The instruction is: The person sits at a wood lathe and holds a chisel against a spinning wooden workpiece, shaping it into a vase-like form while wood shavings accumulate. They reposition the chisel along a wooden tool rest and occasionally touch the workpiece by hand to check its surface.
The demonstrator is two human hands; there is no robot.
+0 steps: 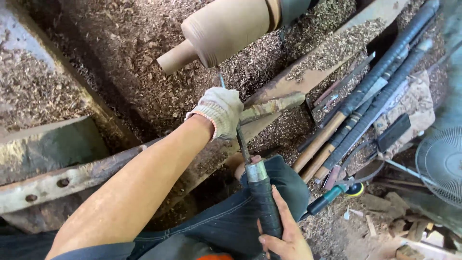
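Right hand grip: the bare right hand (284, 231) is wrapped around the black taped handle of a long turning chisel (250, 163), fingers closed on it at the lower end of the frame.
Left hand grip: the left hand (219, 111), in a knitted white work glove, is clenched over the thin steel shank further up, pressing it down on the rusty tool rest (272, 107).
Tool axis: long axis runs from bottom centre up and slightly left; the tip points at the underside of the wooden workpiece (221, 30) (contact itself is too small to judge).
Tool build: black wrap on the handle, a dull metal ferrule, then a narrow dark shank.
Workpiece: pale, smooth, round turned wood with a narrower stub at its left end, lying aslant across the top of the view.
In the way: the tool rest bar crosses just under the gloved hand, between the person and the wood.
Around: wood shavings (130, 43) cover nearly everything, coarse and brown.
Right side: spare long-handled tools (370, 103), black-wrapped with wooden ends, lie stacked aslant; a fan grille (440, 163) sits at the edge.
Left side: a rusty bolted metal rail (57, 185).
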